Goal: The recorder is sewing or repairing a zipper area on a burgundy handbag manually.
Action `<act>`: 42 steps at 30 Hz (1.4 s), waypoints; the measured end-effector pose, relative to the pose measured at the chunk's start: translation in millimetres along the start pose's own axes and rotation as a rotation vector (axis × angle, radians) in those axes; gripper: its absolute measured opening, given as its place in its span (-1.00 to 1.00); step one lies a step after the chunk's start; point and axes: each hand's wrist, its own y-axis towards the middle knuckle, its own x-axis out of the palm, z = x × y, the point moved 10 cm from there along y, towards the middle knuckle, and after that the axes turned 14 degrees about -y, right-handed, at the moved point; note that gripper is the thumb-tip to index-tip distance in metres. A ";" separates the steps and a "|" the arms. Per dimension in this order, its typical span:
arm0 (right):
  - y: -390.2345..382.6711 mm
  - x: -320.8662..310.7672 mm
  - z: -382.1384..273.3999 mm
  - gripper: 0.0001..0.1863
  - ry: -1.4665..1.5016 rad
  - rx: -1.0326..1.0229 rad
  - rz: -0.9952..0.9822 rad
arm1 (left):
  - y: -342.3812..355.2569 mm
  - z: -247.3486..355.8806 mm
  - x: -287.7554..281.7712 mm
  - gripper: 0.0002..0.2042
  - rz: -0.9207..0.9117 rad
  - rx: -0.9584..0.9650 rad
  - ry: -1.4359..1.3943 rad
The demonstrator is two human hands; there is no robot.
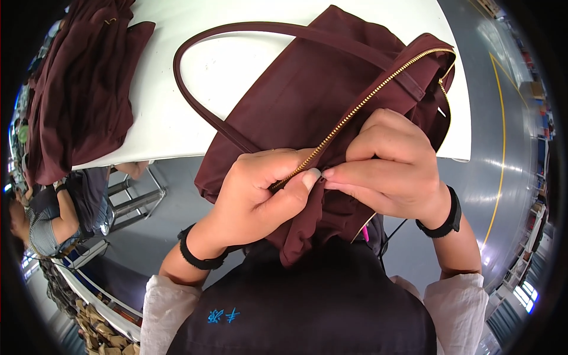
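Note:
A dark maroon fabric bag [284,89] lies tilted across the front edge of the white table, its lower part hanging toward my lap. Along its opening runs a gold-toothed zipper [367,99], which is undone. One looped handle [183,74] spreads over the tabletop to the left. My left hand [266,186] pinches the bag's edge beside the zipper, thumb on top. Close against it, my right hand [390,165] has thumb and forefinger pressed together at the same spot. Whatever tiny bit lies between the right fingertips is too small to make out.
More maroon fabric pieces [83,89] are heaped on the white table [160,118] at the left. Beyond the table's left end a person [53,219] in a striped top sits near a metal frame [139,201]. Grey floor with a yellow line [502,136] stretches along the right.

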 end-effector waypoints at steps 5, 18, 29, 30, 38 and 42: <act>3.1 1.1 3.9 -0.78 0.059 0.003 -0.090 | 1.7 3.8 6.3 -0.90 -0.064 -0.042 -0.094; 41.2 2.6 13.6 -0.10 -0.587 -0.094 -0.442 | 11.6 31.9 0.5 -0.59 -0.242 -0.066 0.186; 64.7 3.8 33.0 -0.54 -0.490 -0.118 -0.264 | -17.4 156.7 0.0 -0.47 0.172 0.545 1.023; 74.0 -9.3 37.6 -0.56 -0.476 -0.069 -0.211 | -26.7 165.1 5.5 -0.51 0.138 0.548 0.972; 115.4 -77.1 -5.6 -0.63 -0.368 -0.027 0.173 | -26.2 131.4 5.3 -0.55 0.232 0.498 0.961; 94.7 -57.3 -2.2 -0.69 -0.244 0.091 0.125 | -24.4 109.5 -27.6 -0.62 0.446 0.539 0.910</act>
